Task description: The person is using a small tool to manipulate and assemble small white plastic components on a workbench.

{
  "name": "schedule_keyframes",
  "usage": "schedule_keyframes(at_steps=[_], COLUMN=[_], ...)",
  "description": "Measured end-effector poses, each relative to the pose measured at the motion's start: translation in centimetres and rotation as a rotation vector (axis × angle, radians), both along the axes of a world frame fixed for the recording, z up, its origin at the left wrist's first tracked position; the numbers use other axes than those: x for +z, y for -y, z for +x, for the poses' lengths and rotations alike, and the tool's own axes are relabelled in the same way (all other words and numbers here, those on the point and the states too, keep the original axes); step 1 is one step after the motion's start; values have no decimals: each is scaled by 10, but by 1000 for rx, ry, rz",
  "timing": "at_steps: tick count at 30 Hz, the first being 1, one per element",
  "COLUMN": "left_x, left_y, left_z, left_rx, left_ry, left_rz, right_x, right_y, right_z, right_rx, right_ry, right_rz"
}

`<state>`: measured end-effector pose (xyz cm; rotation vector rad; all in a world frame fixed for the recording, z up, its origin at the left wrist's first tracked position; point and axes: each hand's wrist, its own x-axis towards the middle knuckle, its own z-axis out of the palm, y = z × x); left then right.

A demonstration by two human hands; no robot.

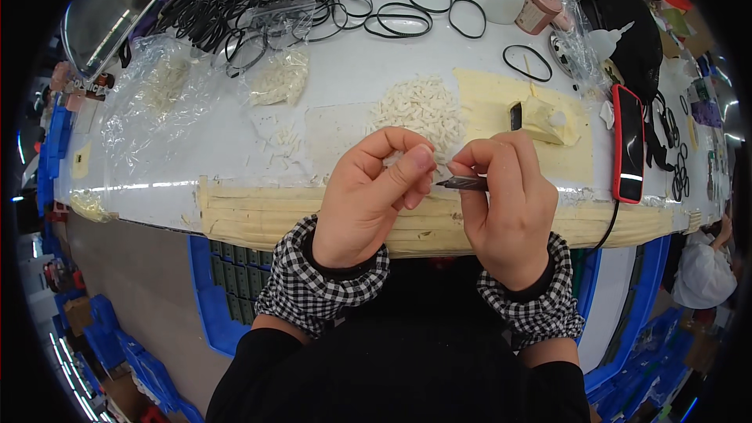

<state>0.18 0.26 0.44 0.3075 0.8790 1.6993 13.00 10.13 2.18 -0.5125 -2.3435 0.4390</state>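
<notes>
Head view: above the taped front edge of the bench (348, 66), the left hand (366, 197) has thumb and fingertips drawn close, though whether they pinch something cannot be told; the right hand (511, 207) grips a dark pointed tool (468, 183). Small white pieces (423, 112) lie heaped beyond.

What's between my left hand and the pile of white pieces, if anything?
Nothing visible: in this view your left hand overlaps the near edge of the pile. The dark pointed tool in your right hand sits further right.
</notes>
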Motion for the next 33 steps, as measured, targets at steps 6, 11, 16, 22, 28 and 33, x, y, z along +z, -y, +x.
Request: schedule_keyframes(at_steps=[6, 11, 16, 22, 28, 33], left_x=[-2, -4, -2, -3, -2, -3], left_y=[3, 3, 4, 4, 3, 4], left_z=[-2, 1, -1, -1, 0, 2], left_rx=[-109, -90, -129, -143, -138, -106], left_ry=[-52, -88, -50, -105, -141, -164], left_rz=[38, 0, 36, 51, 41, 41], right_x=[0, -8, -2, -2, 2, 3], right_y=[4, 3, -1, -7, -6, -5], right_z=[-1, 0, 2, 8, 7, 8], right_rx=[25, 58, 133, 67, 31, 30], right_ry=[-60, -115, -133, 105, 172, 202], right_rz=[159, 136, -145, -75, -44, -35])
